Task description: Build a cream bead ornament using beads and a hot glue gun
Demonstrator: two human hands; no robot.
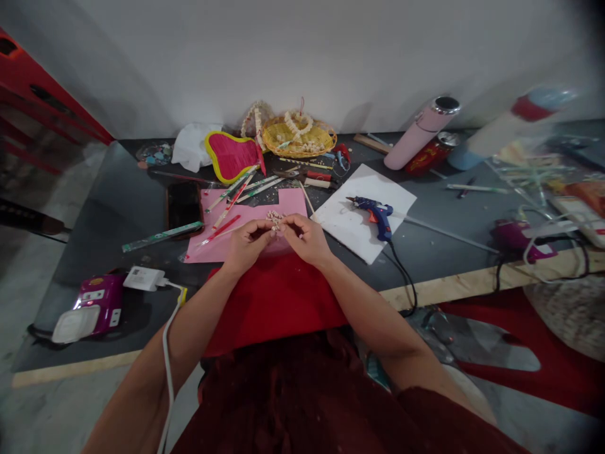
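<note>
My left hand (pixel 253 242) and my right hand (pixel 305 238) meet over a pink sheet (pixel 292 200) at the front of the table. Fingertips of both are pinched on a small cluster of cream-coloured, bead-like pieces (pixel 274 217), which stands up between them. How its pieces are joined is too small to tell. Just beyond my left hand, a red paper strip (pixel 225 228) and several patterned strips (pixel 231 200) lie across the sheet. To the right of my right hand, a blue glue gun (pixel 375 213) rests on a white board (pixel 363 183).
At the back stand a yellow wicker basket (pixel 274 146) with pale beaded strands, and a pink heart-shaped piece (pixel 231 156). A pink flask (pixel 420 133) and red can (pixel 432 153) are on the right. A phone (pixel 184 208) and purple power socket (pixel 101 301) lie left; a white cable (pixel 166 353) crosses my left arm.
</note>
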